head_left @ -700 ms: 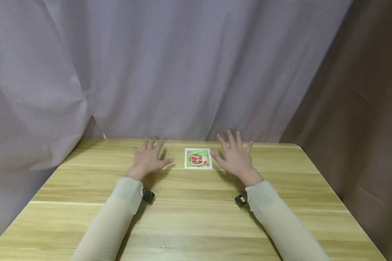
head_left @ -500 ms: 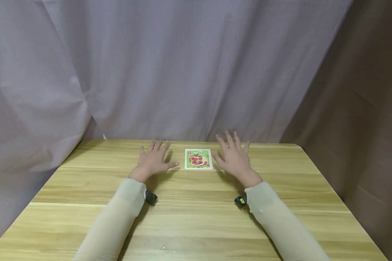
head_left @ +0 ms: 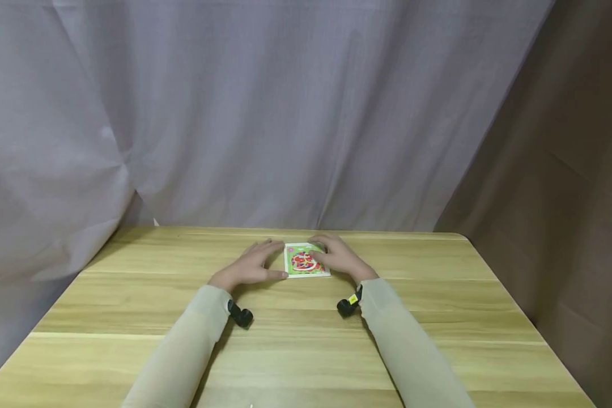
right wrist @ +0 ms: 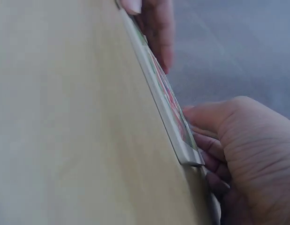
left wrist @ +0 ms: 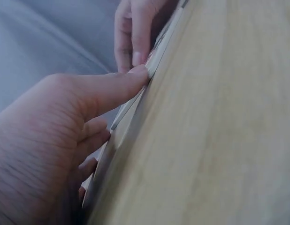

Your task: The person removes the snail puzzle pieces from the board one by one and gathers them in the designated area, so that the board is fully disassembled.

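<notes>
A small square puzzle board (head_left: 301,266) with a white rim and a red and green picture lies flat near the far edge of the table. Its raised picture layer shows in the right wrist view. My left hand (head_left: 250,267) holds its left side, thumb at the near corner and forefinger by the far corner. From the right, my right hand (head_left: 339,258) grips it, the thumb over the picture and the fingers bent at the far right edge. Some fingers of both hands are partly hidden.
The wooden table (head_left: 306,351) spreads out toward me. Behind its far edge hangs a grey curtain (head_left: 245,124), and a darker curtain (head_left: 551,226) falls along the right side. Each wrist wears a small black camera (head_left: 241,315).
Both hands have moved inward from spread poses beside the puzzle board and now hold it from either side. The head view has tilted slightly upward.
</notes>
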### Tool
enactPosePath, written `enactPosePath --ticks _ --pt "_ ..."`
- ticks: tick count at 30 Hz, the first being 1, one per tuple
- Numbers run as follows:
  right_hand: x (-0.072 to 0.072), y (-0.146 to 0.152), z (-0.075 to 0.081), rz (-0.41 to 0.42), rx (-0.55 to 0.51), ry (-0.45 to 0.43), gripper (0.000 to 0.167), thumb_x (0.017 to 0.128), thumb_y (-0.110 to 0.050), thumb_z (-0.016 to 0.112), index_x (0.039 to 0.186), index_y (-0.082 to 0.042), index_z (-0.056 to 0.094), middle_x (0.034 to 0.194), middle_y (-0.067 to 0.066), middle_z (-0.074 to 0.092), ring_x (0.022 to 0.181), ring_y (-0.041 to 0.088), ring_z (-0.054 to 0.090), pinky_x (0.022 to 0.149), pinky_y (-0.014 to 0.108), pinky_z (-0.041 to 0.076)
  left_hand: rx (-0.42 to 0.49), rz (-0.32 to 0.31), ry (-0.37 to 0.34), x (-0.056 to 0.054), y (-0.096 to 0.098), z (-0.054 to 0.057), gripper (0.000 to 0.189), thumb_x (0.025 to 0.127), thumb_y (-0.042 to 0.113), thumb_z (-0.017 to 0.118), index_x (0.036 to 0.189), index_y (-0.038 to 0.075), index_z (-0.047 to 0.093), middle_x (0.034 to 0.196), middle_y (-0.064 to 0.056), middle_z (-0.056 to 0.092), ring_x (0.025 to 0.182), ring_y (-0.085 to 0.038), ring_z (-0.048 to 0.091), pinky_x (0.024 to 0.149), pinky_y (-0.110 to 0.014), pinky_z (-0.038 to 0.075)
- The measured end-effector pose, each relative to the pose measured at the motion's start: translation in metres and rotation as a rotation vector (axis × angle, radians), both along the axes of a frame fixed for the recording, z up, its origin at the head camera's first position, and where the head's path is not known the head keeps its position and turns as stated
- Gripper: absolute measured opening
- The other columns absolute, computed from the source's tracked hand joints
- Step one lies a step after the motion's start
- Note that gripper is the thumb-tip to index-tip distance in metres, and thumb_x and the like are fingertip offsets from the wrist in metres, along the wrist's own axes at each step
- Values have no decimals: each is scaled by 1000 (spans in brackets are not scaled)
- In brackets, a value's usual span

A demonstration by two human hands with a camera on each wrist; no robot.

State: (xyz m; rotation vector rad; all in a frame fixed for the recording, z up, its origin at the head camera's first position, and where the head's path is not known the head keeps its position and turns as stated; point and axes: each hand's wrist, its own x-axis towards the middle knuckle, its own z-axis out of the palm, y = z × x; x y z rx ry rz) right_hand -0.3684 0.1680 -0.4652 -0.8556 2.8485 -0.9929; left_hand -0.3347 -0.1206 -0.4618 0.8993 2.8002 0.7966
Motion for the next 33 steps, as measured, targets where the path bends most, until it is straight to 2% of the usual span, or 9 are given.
enactPosePath --ticks 5,11,15,24,29,33 --pt "-2 -3 1 -41 -53 -23 41 100 -23 72 137 -8 69 148 18 62 144 42 49 124 67 32 1 -24 11 0 3 -1 93 93 59 68 166 13 35 173 -11 33 164 -39 18 132 -67 5" --pt "0 -16 3 -6 -3 -9 39 101 -31 71 136 -16 71 143 8 66 138 33 52 120 62 37 -43 -2 37 4 2 4 97 86 62 76 164 16 40 172 -8 36 161 -39 24 131 -68 11" --pt "1 -21 3 -14 -6 19 35 100 -33 72 133 -20 73 139 5 67 133 30 54 117 60 40 -52 -8 67 4 4 4 98 85 66 74 163 18 41 171 -6 38 161 -38 24 131 -67 12" --pt "1 -29 -3 -16 -2 26 24 101 -37 71 120 -23 75 132 -1 71 128 26 57 119 62 31 -60 2 67 4 6 -4 99 84 69 73 164 20 41 171 -4 37 162 -38 22 130 -68 11" --pt "2 -37 2 -28 -42 27 27 98 -37 75 119 -20 77 132 3 72 131 30 55 120 61 30 -47 10 79 1 4 -1 99 83 68 75 163 19 42 170 -4 39 161 -37 25 131 -67 12" --pt "6 -42 0 -35 -27 13 31 98 -40 75 121 -19 77 135 4 70 134 30 53 122 61 27 -59 16 64 3 3 -2 99 83 68 76 163 20 42 170 -4 39 161 -37 25 131 -67 12"
